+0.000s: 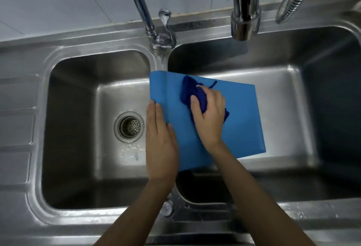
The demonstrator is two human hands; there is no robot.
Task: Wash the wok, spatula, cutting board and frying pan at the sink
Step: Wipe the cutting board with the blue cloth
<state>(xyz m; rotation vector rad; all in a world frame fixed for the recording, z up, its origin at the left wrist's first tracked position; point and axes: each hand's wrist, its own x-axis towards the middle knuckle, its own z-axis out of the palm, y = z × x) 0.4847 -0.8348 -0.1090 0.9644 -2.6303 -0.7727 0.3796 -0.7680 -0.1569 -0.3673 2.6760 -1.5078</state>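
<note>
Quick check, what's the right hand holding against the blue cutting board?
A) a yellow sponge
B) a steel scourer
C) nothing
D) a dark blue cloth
D: the right hand grips a dark blue cloth pressed onto the blue cutting board, while the left hand steadies the board's left edge.

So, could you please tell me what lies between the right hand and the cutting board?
In the head view, a dark blue cloth lies under the right hand, pressed onto the cutting board.

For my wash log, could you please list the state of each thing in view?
Cutting board: held over the sink divider, being wiped.
Cloth: bunched under the right hand.
Left hand: steadies the board's left edge.
Tap: no water seen running.
Left basin drain: strainer in place.
</note>
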